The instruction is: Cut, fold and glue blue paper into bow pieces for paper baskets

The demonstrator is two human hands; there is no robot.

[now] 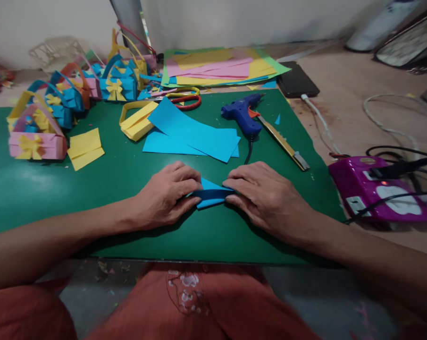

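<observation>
A small folded piece of blue paper [213,194] lies on the green board between my hands, with one fold standing up as a dark strip. My left hand [174,191] pinches its left end, and my right hand [261,193] pinches the right end between thumb and fingers. Both ends of the paper are hidden under my fingertips. Just beyond my hands, flat sheets of blue paper [199,134] overlap. A yellow paper basket [137,125] without a bow touches them on the left.
The green board [103,241] carries a blue glue gun [243,113], a utility knife [284,141], red and yellow scissors [185,100], a yellow paper piece [86,148] and several paper baskets [36,144]. Behind lie coloured sheets [216,68] and a phone [298,79]. A purple power box [379,189] with cables stands right.
</observation>
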